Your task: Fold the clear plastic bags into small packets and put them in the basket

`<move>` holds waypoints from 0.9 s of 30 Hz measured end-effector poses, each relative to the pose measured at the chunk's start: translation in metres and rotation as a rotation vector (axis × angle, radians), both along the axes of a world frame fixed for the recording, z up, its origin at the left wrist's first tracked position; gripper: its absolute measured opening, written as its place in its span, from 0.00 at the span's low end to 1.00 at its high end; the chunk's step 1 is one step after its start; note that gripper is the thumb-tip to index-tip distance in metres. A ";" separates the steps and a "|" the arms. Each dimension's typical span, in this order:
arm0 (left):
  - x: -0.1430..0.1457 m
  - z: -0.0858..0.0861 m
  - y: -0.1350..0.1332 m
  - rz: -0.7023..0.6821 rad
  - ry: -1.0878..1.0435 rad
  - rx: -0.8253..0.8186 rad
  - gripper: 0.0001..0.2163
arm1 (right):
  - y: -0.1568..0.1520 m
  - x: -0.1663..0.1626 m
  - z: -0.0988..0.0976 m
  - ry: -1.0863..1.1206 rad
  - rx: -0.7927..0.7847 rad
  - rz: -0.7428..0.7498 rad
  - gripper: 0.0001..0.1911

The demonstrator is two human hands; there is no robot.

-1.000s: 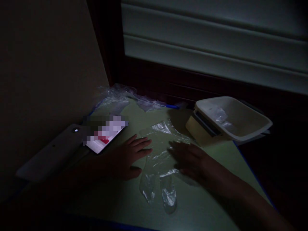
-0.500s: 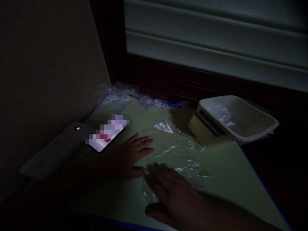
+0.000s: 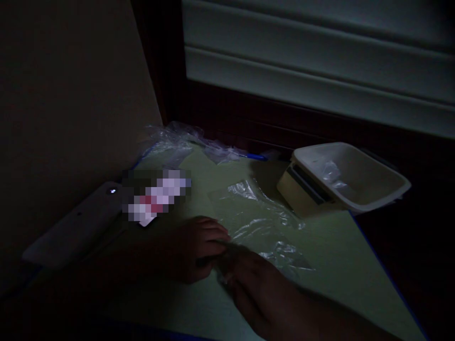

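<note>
A thin clear plastic bag (image 3: pixel 263 229) lies crumpled and shiny on the pale green tabletop (image 3: pixel 341 265). My left hand (image 3: pixel 202 248) is at the bag's near left side, fingers curled and thumb drawn in towards them. Close against it, my right hand (image 3: pixel 259 284) pinches the bag's near edge, where a bit of film shows by the fingertips. Both hands appear closed on the film; dim light and the fingers hide the exact grip.
A cream plastic tub (image 3: pixel 305 189) with clear film inside stands tilted at the right edge. Loose clear plastic (image 3: pixel 181 137) and a blue pen (image 3: pixel 254 156) lie at the back. On the left are a phone (image 3: pixel 147 221) with a lit screen and a long white device (image 3: pixel 76 222).
My left hand has gone from spread fingers to curled, at the bag's near edge. My right hand has closed and come up against it. The near part of the film has been gathered in.
</note>
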State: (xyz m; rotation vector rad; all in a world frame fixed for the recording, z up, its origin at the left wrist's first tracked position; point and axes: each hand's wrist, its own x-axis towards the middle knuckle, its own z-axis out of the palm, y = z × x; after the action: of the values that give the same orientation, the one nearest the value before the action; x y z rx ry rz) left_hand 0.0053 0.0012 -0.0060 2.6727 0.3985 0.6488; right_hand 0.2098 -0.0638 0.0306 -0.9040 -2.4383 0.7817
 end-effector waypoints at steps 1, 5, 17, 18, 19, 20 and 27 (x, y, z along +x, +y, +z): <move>0.000 -0.001 0.001 -0.001 -0.030 -0.025 0.10 | 0.001 0.001 0.002 0.055 -0.037 -0.021 0.09; 0.001 -0.002 0.006 0.057 -0.116 -0.080 0.05 | 0.003 0.006 0.005 0.167 -0.102 -0.126 0.10; 0.006 0.001 0.004 0.129 -0.086 -0.004 0.13 | 0.014 0.008 -0.008 0.192 -0.089 -0.258 0.05; 0.007 0.001 0.004 0.147 -0.094 0.007 0.11 | 0.017 0.008 -0.008 0.203 -0.109 -0.279 0.05; 0.006 0.001 0.004 0.171 -0.096 0.027 0.09 | 0.019 0.009 -0.008 0.204 -0.133 -0.302 0.05; 0.006 0.002 0.003 0.195 -0.097 0.065 0.09 | 0.022 0.010 -0.008 0.199 -0.157 -0.322 0.05; 0.008 0.006 -0.009 0.087 0.030 0.406 0.06 | 0.029 0.017 -0.017 -0.082 -0.077 -0.366 0.15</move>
State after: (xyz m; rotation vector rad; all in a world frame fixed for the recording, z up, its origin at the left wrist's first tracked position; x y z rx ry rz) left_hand 0.0129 -0.0076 -0.0004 3.0649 0.4327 0.7891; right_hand 0.2268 -0.0349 0.0133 -1.3856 -2.2249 0.7171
